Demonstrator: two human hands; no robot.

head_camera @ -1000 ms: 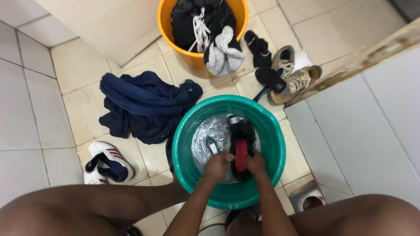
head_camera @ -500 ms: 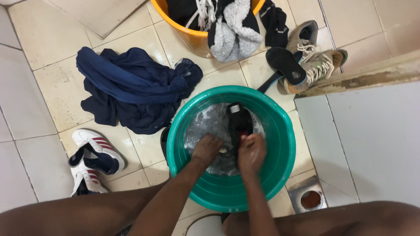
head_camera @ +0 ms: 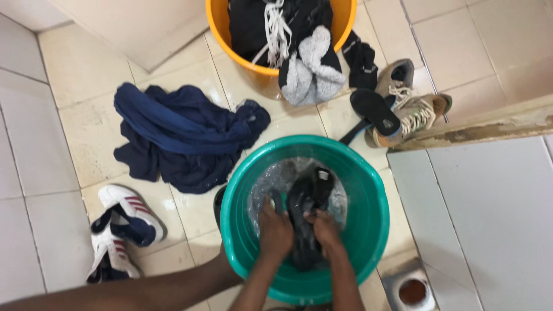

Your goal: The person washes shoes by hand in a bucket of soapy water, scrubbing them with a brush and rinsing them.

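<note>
tiled floor (head_camera: 86, 121), clothes (head_camera: 184, 135) beside basin (head_camera: 368, 213)

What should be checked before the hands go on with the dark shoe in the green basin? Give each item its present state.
1. Left hand on the dark shoe: ok.
2. Right hand on the shoe: ok.
3. Soapy water in the green basin: ok.
4. Shoe fully inside the basin: ok.
5. Basin flat on the tiled floor: cannot tell.
6. Brush or red item in hand: cannot tell.
</note>
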